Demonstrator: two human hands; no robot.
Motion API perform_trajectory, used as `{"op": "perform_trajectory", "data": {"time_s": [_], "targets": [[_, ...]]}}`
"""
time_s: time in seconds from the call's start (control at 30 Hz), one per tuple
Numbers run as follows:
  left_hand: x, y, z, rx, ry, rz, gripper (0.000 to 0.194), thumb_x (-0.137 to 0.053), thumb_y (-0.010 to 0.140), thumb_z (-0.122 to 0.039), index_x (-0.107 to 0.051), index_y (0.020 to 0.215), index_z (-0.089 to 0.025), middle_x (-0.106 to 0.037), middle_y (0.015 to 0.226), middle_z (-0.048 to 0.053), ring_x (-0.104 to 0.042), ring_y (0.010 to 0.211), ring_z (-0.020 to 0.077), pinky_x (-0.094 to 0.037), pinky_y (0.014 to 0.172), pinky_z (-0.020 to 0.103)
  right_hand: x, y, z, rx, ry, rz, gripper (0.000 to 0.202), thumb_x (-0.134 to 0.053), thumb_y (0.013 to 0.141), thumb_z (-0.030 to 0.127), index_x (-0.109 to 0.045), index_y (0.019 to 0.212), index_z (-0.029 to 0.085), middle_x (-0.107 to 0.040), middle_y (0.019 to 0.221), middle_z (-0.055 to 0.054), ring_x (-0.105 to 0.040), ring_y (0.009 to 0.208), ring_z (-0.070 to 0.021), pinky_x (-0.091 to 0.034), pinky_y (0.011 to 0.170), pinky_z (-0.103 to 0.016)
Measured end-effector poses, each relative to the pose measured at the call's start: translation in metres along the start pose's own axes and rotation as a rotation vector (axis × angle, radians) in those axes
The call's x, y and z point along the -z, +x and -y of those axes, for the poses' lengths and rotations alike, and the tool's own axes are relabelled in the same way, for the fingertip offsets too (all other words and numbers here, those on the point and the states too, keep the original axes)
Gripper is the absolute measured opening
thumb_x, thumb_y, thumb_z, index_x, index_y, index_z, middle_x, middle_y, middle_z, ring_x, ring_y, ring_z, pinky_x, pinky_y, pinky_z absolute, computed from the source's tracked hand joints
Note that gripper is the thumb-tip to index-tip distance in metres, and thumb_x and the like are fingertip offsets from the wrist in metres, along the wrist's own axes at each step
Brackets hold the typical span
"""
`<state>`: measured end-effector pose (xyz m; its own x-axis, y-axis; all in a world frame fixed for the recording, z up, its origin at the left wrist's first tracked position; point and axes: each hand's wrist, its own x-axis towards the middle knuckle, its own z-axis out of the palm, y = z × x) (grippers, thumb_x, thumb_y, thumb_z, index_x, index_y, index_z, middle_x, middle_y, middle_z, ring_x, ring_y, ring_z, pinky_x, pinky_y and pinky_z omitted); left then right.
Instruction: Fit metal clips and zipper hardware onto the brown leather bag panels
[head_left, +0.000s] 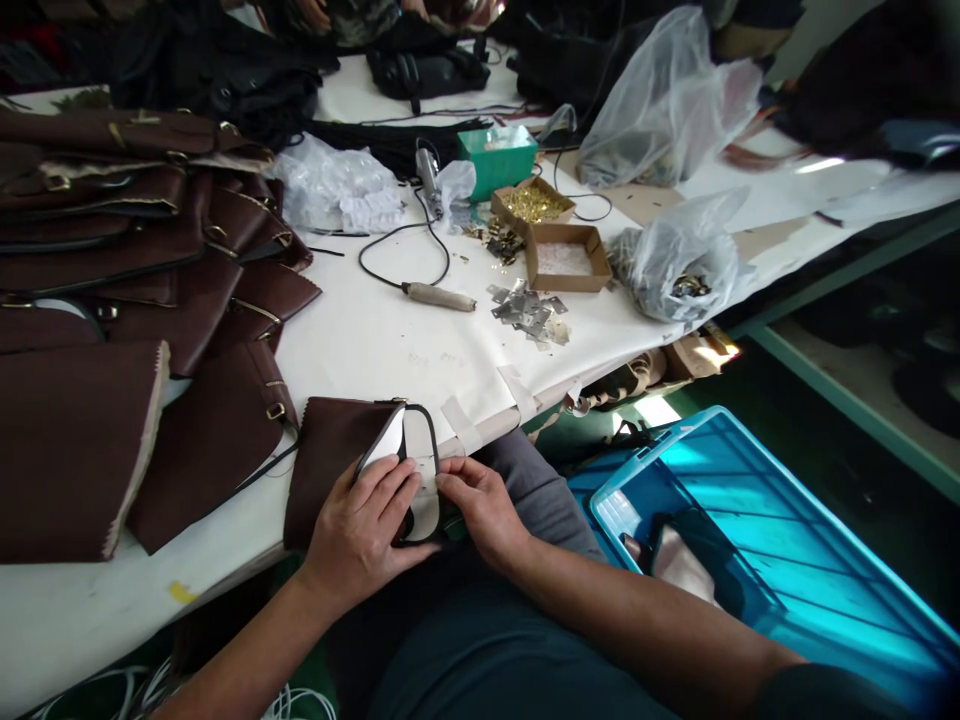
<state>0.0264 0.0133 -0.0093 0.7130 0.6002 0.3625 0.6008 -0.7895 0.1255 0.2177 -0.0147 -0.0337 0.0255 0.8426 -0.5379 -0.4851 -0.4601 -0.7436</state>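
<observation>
A dark brown leather bag panel (324,440) lies at the table's front edge, partly over my lap. Its black-edged flap (421,435) is turned up and shows a pale underside. My left hand (365,512) grips the panel at the flap, fingers lying over the pale side and thumb lower down. At the flap's right edge, my right hand (484,503) pinches the rim between thumb and fingers. Whether a small metal part sits under the fingertips is too small to tell.
More brown panels (210,430) are piled at left. A soldering-iron-like tool (441,297) with a cord, thin metal plates (529,312), a cardboard box (568,258), a box of brass-coloured pieces (534,203) and plastic bags (679,265) occupy the table. A blue crate (720,425) stands at right.
</observation>
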Motion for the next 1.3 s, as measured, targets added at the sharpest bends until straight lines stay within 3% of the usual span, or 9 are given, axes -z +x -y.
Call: {"op": "perform_trajectory", "data": {"time_s": [0.13, 0.23, 0.33, 0.43, 0.6, 0.7, 0.8, 1.03, 1.3], "targets": [[0.027, 0.004, -0.014, 0.098, -0.017, 0.016, 0.062, -0.078, 0.090, -0.034, -0.061, 0.145, -0.012, -0.074, 0.139, 0.017, -0.066, 0.131, 0.0389, -0.043, 0.120, 0.063, -0.009, -0.017, 0.012, 0.108, 0.007, 0.063, 0.033, -0.092, 0.078, 0.040, -0.078, 0.098, 0.019, -0.075, 0.087, -0.001, -0.064, 0.074, -0.0145, -0.050, 0.071, -0.028], [0.065, 0.003, -0.010, 0.155, -0.117, -0.032, 0.059, -0.068, 0.091, -0.018, -0.058, 0.149, -0.014, -0.073, 0.140, 0.015, -0.064, 0.134, 0.0345, -0.051, 0.116, 0.053, -0.021, -0.024, 0.025, 0.133, 0.044, 0.221, 0.036, -0.091, 0.080, 0.044, -0.077, 0.104, 0.021, -0.077, 0.089, -0.002, -0.072, 0.077, -0.0178, -0.055, 0.077, -0.032], [0.105, -0.002, 0.005, 0.247, -0.216, -0.077, 0.050, -0.057, 0.098, -0.014, -0.060, 0.147, -0.020, -0.072, 0.138, 0.010, -0.068, 0.128, 0.0259, -0.056, 0.112, 0.040, -0.046, -0.021, 0.038, 0.123, 0.048, 0.372, 0.037, -0.089, 0.083, 0.047, -0.075, 0.104, 0.020, -0.080, 0.091, -0.004, -0.077, 0.076, -0.0193, -0.055, 0.076, -0.033], [0.134, -0.011, 0.020, 0.337, -0.154, -0.086, 0.038, -0.062, 0.101, -0.025, -0.067, 0.138, -0.023, -0.073, 0.135, 0.008, -0.069, 0.125, 0.0246, -0.055, 0.113, 0.038, -0.082, -0.012, 0.045, 0.127, 0.037, 0.471, 0.039, -0.090, 0.080, 0.050, -0.074, 0.097, 0.019, -0.079, 0.087, -0.004, -0.077, 0.073, -0.0185, -0.055, 0.075, -0.032], [0.165, -0.034, 0.044, 0.553, -0.004, -0.137, 0.038, -0.072, 0.095, -0.052, -0.081, 0.118, -0.023, -0.075, 0.131, 0.010, -0.073, 0.119, 0.0294, -0.056, 0.112, 0.043, -0.138, -0.002, 0.045, 0.145, -0.014, 0.559, 0.037, -0.087, 0.078, 0.048, -0.073, 0.095, 0.019, -0.077, 0.079, -0.003, -0.075, 0.075, -0.0192, -0.055, 0.076, -0.031], [0.186, -0.045, 0.057, 0.749, -0.153, -0.109, 0.038, -0.071, 0.092, -0.056, -0.084, 0.111, -0.026, -0.078, 0.130, 0.007, -0.075, 0.115, 0.0290, -0.058, 0.108, 0.041, -0.159, -0.003, 0.045, 0.219, -0.107, 0.595, 0.033, -0.086, 0.078, 0.046, -0.073, 0.092, 0.019, -0.075, 0.079, -0.002, -0.070, 0.076, -0.0179, -0.053, 0.075, -0.030], [0.207, -0.049, 0.061, 0.911, -0.415, -0.081, 0.042, -0.072, 0.090, -0.059, -0.084, 0.112, -0.025, -0.083, 0.113, 0.005, -0.078, 0.104, 0.0286, -0.063, 0.095, 0.037, -0.171, -0.010, 0.054, 0.379, -0.253, 0.613, 0.025, -0.081, 0.084, 0.043, -0.073, 0.088, 0.019, -0.070, 0.077, 0.000, -0.060, 0.070, -0.0148, -0.048, 0.069, -0.028], [0.224, -0.044, 0.048, 0.977, -0.667, -0.160, 0.051, -0.076, 0.089, -0.059, -0.081, 0.123, -0.021, -0.084, 0.105, 0.008, -0.078, 0.095, 0.0281, -0.066, 0.086, 0.039, -0.180, -0.027, 0.080, 0.752, -0.565, 0.571, 0.021, -0.077, 0.091, 0.043, -0.073, 0.089, 0.022, -0.070, 0.086, 0.000, -0.061, 0.077, -0.0158, -0.044, 0.072, -0.028], [0.224, -0.037, 0.032, 0.928, -0.598, -0.195, 0.044, -0.077, 0.088, -0.057, -0.083, 0.119, -0.025, -0.084, 0.110, 0.007, -0.079, 0.098, 0.0293, -0.066, 0.085, 0.037, -0.177, -0.032, 0.097, 1.125, -1.003, 0.501, 0.028, -0.065, 0.101, 0.043, -0.064, 0.081, 0.023, -0.068, 0.076, -0.002, -0.054, 0.067, -0.0159, -0.033, 0.068, -0.031]]}}
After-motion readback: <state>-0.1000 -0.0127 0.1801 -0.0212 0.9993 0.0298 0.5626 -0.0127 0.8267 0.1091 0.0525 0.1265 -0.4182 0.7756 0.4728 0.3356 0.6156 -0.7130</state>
